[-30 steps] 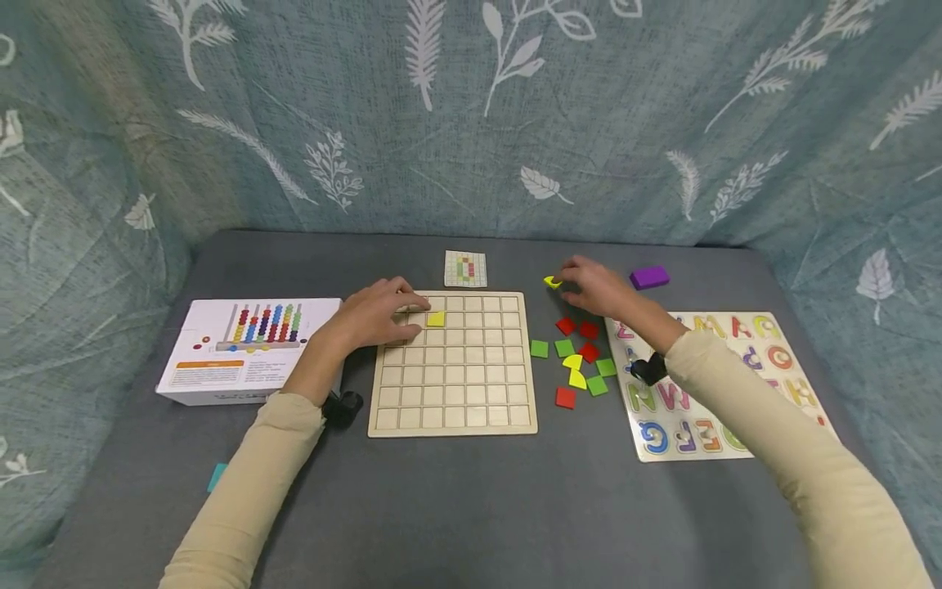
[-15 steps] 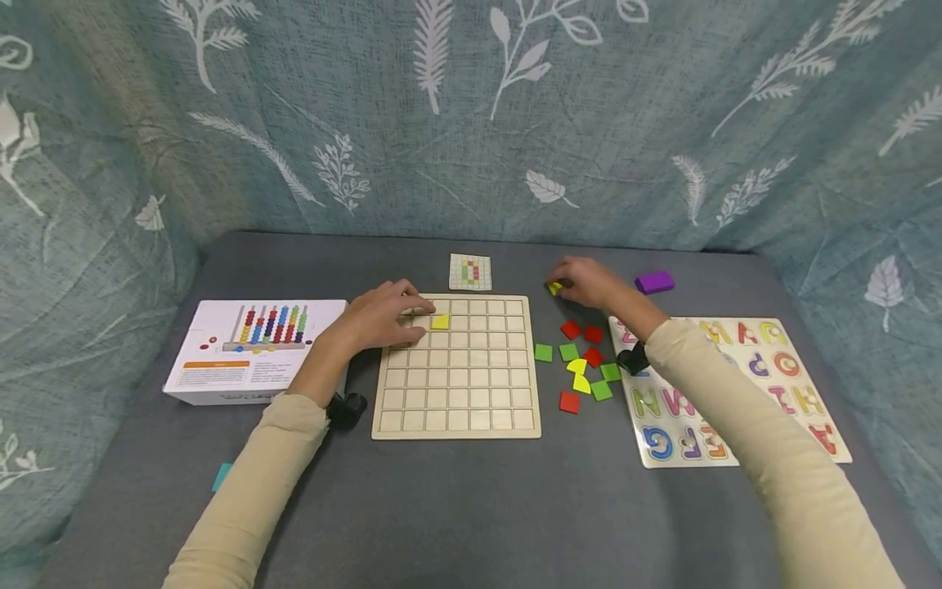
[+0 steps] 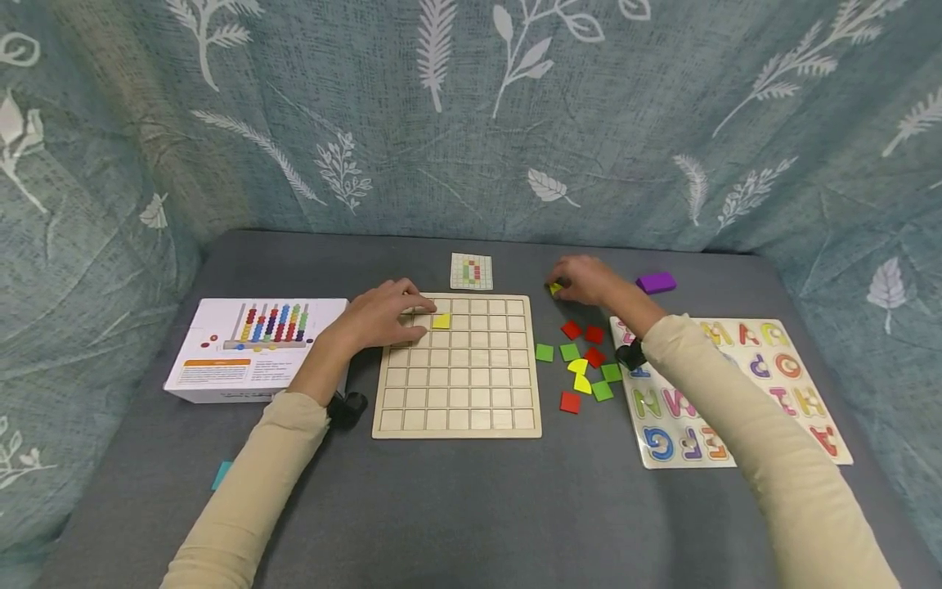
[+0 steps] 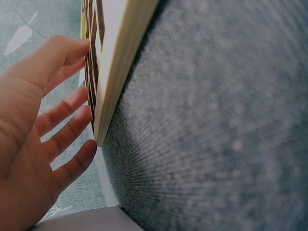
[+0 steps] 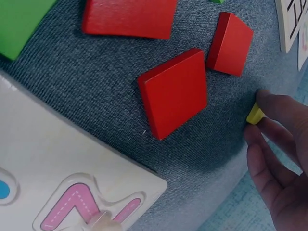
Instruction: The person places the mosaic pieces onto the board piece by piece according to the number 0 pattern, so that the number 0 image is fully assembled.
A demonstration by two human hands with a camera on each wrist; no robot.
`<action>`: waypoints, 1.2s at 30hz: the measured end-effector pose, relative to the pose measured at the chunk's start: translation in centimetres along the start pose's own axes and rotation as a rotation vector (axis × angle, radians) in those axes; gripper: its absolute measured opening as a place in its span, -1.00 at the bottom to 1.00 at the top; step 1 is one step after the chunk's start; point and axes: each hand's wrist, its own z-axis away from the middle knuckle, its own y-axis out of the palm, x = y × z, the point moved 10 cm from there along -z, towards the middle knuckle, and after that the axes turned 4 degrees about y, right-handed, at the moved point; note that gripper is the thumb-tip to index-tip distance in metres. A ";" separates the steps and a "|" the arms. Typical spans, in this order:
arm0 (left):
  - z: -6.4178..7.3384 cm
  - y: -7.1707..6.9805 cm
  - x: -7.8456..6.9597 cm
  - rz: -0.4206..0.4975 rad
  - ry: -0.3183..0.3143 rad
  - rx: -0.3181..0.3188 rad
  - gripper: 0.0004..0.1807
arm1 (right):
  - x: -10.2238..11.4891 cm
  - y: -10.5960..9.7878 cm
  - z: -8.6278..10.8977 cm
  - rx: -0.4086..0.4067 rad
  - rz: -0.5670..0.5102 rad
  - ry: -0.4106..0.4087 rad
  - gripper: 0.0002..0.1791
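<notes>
My left hand [image 3: 375, 317] rests its fingertips on the upper left of the wooden grid board [image 3: 458, 397], fingers spread and lightly bent. In the left wrist view those fingers [image 4: 72, 130] lie along the board's edge [image 4: 115, 77], with nothing held. One yellow tile [image 3: 441, 321] with a curved side sits in a cell near the left fingertips. Beyond the board's right side, my right hand [image 3: 585, 280] pinches a small yellow tile [image 5: 255, 113] at the cloth; the fingers partly cover it. Red tiles [image 5: 175, 94] lie close to this hand.
Several loose green tiles [image 3: 544, 352], red tiles and two yellow quarter-round tiles [image 3: 581, 383] lie right of the board. A pattern card [image 3: 471, 271] is behind it. An abacus box [image 3: 253, 352] stands left, a letter puzzle [image 3: 655, 409] right, with a purple block [image 3: 656, 282] behind.
My right hand has come slightly left and down, its fingers closing over the yellow tile. The left hand stays at the board's corner. The head view has shifted a little.
</notes>
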 end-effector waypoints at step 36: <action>-0.1 0.2 0.1 -0.014 -0.020 0.005 -0.57 | 11.0 0.1 1.0 -0.106 -0.373 -0.160 -0.68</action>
